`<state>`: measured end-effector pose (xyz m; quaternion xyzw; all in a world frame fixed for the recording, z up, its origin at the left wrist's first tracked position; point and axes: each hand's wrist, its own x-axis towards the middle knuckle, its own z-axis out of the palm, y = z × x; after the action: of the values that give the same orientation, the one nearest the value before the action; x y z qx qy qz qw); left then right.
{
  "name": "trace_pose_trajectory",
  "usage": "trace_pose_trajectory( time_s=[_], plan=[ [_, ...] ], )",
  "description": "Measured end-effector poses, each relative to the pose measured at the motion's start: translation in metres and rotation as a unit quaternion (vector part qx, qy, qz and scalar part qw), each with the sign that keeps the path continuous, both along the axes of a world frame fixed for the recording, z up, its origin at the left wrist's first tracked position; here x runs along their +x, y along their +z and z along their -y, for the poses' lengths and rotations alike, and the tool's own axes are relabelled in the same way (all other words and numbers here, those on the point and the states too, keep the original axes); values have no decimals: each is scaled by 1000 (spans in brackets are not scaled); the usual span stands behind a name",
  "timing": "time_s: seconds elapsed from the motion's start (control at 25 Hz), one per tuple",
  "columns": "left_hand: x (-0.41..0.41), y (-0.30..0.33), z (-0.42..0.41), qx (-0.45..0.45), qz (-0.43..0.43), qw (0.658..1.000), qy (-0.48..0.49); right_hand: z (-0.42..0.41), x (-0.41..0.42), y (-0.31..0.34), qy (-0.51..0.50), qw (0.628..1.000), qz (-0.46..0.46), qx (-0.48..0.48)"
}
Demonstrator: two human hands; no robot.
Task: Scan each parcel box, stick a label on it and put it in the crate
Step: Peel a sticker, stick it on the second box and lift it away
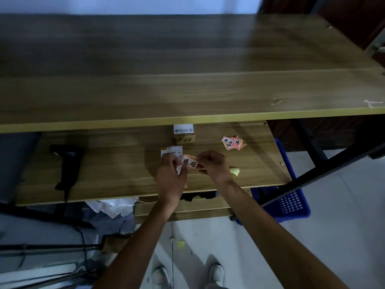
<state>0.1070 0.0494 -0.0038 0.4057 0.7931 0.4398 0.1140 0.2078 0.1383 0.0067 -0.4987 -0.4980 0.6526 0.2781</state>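
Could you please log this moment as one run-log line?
step: peeling label | left hand: pinches label | right hand: pinches label | box: unlabelled | scanner: on shelf

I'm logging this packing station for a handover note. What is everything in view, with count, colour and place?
label: 1, orange-edged white with black characters, held between both hands
parcel boxes: 2, brown with white slips, lower shelf centre, one under the left hand
spare labels: small pile, orange and white, lower shelf right
scanner: 1, black, lower shelf left
yellow paper: 1, behind the right wrist
crate: 1, blue, floor at right
desk: 1, wooden, two levels
shoes: 2, white, on the floor
hands: left hand, right hand, both pinching the label
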Motion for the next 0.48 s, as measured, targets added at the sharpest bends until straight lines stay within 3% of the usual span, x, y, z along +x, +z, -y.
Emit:
trace_pose_trajectory(
  time_s=[0.2, 0.48],
  plan=[
    [-19, 5, 34, 2, -104, 994, -24, 40, -25, 15, -7, 996, -43, -74],
    [-50, 8, 58, 51, -51, 997, -6, 71, -53, 16, 13, 993, -82, -85]
  ],
)
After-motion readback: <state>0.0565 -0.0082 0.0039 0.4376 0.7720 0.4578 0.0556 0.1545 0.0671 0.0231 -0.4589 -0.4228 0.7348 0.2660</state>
